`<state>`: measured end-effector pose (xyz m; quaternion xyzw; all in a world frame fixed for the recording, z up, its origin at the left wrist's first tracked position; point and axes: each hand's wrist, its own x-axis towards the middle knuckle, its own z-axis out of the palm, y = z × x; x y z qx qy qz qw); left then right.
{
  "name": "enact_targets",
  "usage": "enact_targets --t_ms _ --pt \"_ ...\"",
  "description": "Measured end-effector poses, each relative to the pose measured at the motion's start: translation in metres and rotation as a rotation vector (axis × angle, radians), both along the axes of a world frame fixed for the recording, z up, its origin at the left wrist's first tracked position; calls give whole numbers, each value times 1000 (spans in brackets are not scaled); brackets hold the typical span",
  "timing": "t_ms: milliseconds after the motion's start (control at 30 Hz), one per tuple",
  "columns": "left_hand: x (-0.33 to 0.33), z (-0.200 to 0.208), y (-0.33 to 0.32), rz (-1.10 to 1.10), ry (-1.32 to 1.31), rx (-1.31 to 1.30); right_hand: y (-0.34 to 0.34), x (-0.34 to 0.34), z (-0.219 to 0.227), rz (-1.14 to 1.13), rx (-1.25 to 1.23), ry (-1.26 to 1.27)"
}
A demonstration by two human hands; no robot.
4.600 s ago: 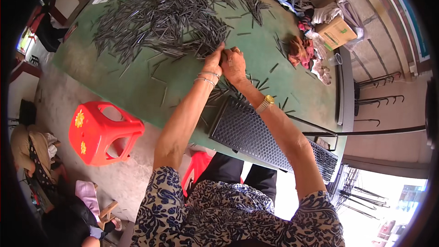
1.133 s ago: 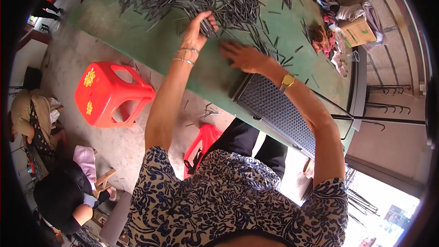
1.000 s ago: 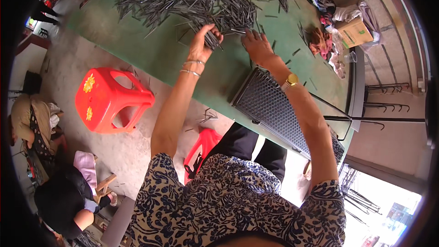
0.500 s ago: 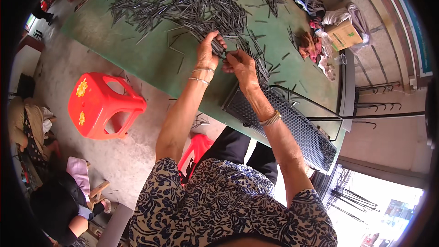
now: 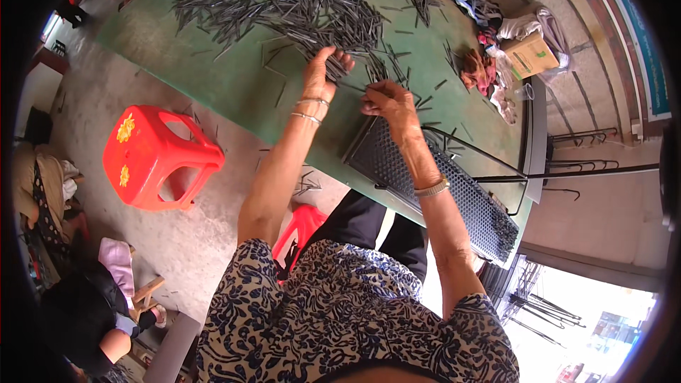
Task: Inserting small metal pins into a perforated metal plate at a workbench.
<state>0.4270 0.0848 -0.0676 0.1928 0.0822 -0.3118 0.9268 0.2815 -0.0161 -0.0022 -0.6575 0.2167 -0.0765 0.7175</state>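
Note:
My left hand (image 5: 328,74) is closed around a small bundle of thin dark rods (image 5: 336,69), thumb on top. In a pinch, the fingers of my right hand (image 5: 392,105) grip a single dark rod (image 5: 352,86) that reaches across from the bundle. A large heap of the same rods (image 5: 284,0) lies on the green table (image 5: 213,89) just beyond my hands. Under my right forearm, along the table's near edge, stands a long dark rack (image 5: 457,202) with rows of round holes. Rods seem packed in its lower right end.
A thin black bar (image 5: 496,178) crosses above the rack. Cloths (image 5: 479,71), a clear cup (image 5: 526,91) and a cardboard box (image 5: 532,57) lie at the far right. On the floor to the left stands a red stool (image 5: 152,159). Another person (image 5: 85,319) sits at the lower left.
My right hand has moved right, away from my left hand, with one rod now spanning the gap. The left hand stays nearly in place with its bundle.

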Motion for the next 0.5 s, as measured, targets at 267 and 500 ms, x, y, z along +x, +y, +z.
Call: enact_targets --t_ms 267,500 --pt "-6 6 17 -294 -126 -7 -30 -7 21 -4 19 -17" --pt "-51 27 3 -366 -178 -20 -11 3 14 -57 113 -84"
